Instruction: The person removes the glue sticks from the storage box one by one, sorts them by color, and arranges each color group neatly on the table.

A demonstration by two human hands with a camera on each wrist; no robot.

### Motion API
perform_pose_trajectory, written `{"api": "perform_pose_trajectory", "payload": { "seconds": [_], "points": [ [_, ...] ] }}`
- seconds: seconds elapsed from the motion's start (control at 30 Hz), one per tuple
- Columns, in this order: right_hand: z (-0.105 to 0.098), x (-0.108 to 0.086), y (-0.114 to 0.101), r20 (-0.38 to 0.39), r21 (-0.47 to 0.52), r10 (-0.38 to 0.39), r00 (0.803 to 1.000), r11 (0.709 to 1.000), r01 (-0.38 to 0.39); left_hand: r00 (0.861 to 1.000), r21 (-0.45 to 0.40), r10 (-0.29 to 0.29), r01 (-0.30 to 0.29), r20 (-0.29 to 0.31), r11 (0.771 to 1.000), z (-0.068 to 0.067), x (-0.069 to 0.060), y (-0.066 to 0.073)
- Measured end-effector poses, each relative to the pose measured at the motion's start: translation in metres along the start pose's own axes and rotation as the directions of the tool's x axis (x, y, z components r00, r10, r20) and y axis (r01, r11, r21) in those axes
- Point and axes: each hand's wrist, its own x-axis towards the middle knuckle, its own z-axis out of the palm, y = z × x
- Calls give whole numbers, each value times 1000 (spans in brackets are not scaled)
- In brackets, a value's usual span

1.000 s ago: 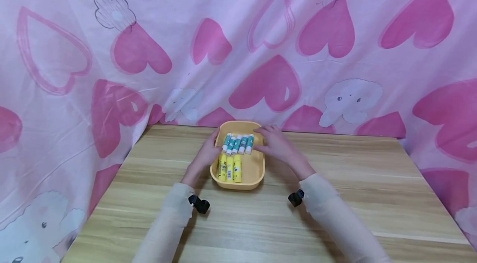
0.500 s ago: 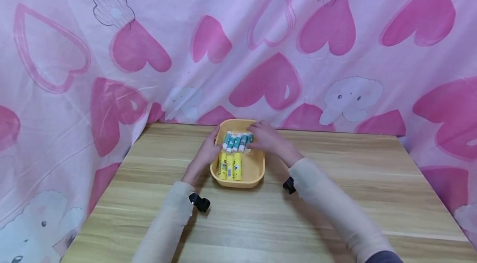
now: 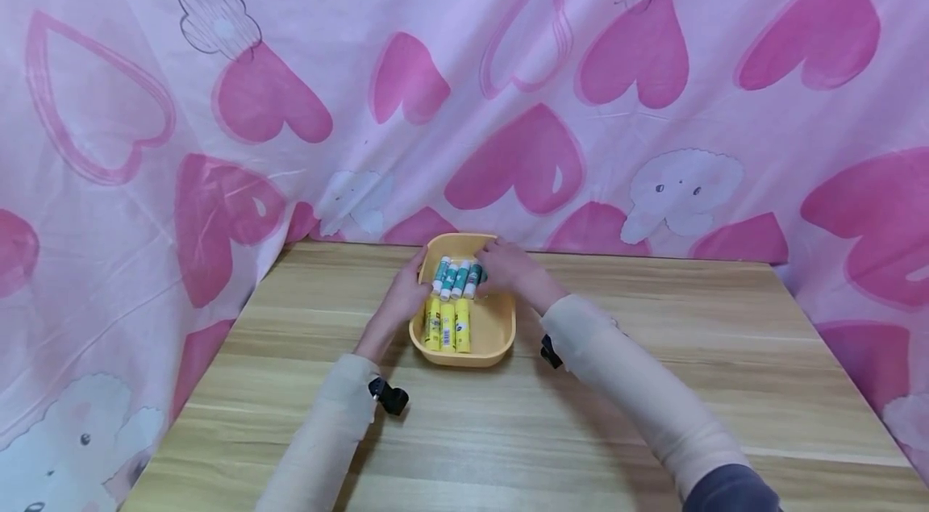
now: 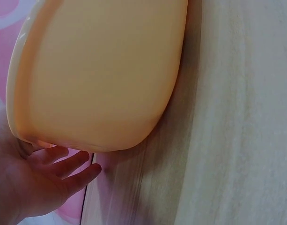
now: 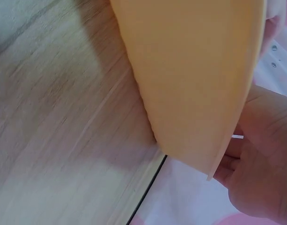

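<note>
A yellow-orange plastic tray (image 3: 493, 335) stands near the table's back edge. Lying side by side in its far half are several teal-and-white glue sticks (image 3: 460, 280); three yellow glue sticks (image 3: 447, 326) lie in the near left part. My left hand (image 3: 403, 292) holds the tray's left rim, thumb over the edge; its fingers spread along the outer wall in the left wrist view. Reaching over the right rim, my right hand (image 3: 511, 268) has curled fingers at the rightmost teal glue stick, which it mostly covers. In the right wrist view the tray wall hides the fingertips.
The wooden table (image 3: 464, 447) extends to both sides and in front of the tray. A pink heart-patterned cloth (image 3: 522, 157) hangs right behind its back edge. Small black cameras sit on both wrists.
My right hand has moved left, over the rim and into the tray, covering the rightmost teal glue stick. The left hand and the tray have stayed in place.
</note>
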Motion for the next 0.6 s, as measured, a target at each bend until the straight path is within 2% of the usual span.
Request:
{"api": "perform_pose_trajectory", "payload": {
  "seconds": [0.17,0.33,0.6],
  "points": [
    [3,3,-1,34,8,27,999,1000,-27,1000,6,-11,11,6,1000,0,0,1],
    [7,7,-2,63,-16,22,998,1000,-21,1000,6,-8,8,2,1000,2,0,1],
    [7,7,-5,61,31,12,998,999,-14,1000,-1,5,-5,-15,1000,1,-2,1]
  ]
}}
